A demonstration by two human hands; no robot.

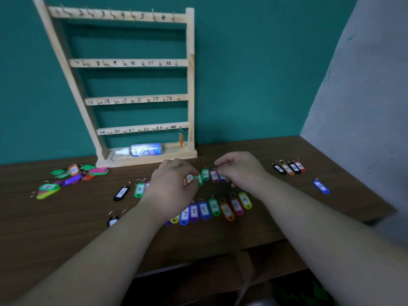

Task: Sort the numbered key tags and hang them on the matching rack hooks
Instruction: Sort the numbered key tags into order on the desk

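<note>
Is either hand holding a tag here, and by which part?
Left hand pinches an orange tag by its plastic body. Right hand curls over a purple tag; grip too blurred to tell.

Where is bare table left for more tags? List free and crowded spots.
Free: front-left table below the loose pile and black tag 1; the strip between rack base and the four-tag cluster; front right between tag 14 and the lone blue tag. Crowded: the middle rows under the left hand and right hand.
</note>
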